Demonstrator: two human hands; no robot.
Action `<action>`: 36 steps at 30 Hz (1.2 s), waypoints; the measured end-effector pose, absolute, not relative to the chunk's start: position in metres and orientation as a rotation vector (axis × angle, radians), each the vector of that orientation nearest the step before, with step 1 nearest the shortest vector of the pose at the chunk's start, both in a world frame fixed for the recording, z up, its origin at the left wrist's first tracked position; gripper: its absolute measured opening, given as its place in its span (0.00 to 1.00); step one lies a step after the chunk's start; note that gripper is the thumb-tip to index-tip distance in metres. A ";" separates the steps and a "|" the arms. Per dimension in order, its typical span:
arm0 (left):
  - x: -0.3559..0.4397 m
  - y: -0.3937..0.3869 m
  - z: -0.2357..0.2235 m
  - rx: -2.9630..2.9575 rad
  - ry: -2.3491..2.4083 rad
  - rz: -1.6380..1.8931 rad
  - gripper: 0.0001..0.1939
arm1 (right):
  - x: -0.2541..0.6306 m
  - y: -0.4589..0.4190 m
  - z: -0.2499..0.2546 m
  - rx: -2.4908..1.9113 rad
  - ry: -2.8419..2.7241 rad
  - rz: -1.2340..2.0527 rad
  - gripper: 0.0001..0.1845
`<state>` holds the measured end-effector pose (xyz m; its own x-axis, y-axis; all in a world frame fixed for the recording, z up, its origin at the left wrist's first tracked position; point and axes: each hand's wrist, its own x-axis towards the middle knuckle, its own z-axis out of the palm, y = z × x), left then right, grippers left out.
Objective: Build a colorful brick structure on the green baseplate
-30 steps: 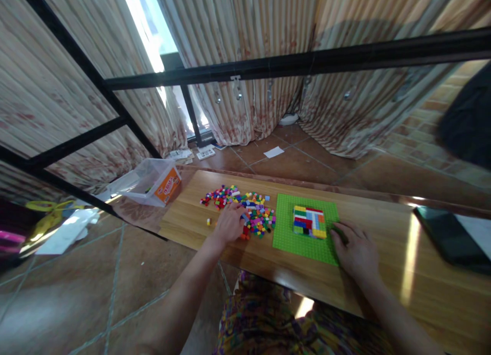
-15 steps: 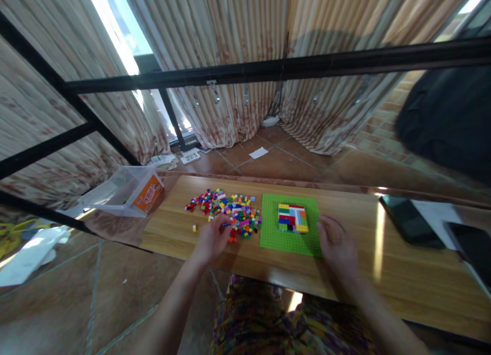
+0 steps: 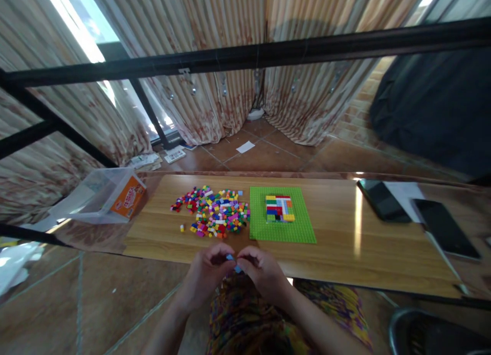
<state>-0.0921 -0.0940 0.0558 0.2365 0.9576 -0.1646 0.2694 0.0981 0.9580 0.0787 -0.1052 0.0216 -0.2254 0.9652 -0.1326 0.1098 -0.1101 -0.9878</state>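
My left hand [image 3: 210, 273] and my right hand [image 3: 261, 274] meet just over the near edge of the wooden table. Between their fingertips is a small light blue toy brick [image 3: 238, 268], pinched from both sides; whether it is one brick or two is too small to tell. Behind my left hand spreads a loose pile of coloured toy bricks [image 3: 218, 212]. To its right lies a green baseplate [image 3: 284, 233], bearing a low square build of multicoloured bricks [image 3: 279, 208].
A clear plastic box [image 3: 111, 191] with an orange label stands past the table's left end. Two dark phone-like devices [image 3: 383, 200] and white paper [image 3: 406, 194] lie at the right. A black metal bar [image 3: 230, 58] crosses beyond the table [image 3: 333, 227].
My left hand has left the brick pile and come toward my body. My right hand has moved left from beside the baseplate to meet it at the light blue brick. The view has shifted.
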 end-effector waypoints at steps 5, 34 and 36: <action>-0.099 -0.096 0.053 1.277 1.198 0.796 0.08 | 0.073 -0.098 0.019 -1.192 -1.187 1.736 0.14; -0.064 -0.084 0.030 0.757 1.330 0.969 0.15 | 0.099 -0.100 0.006 -1.223 -1.875 0.657 0.09; -0.046 -0.078 0.030 0.806 1.291 0.951 0.15 | 0.111 -0.102 0.006 -1.263 -1.892 0.559 0.10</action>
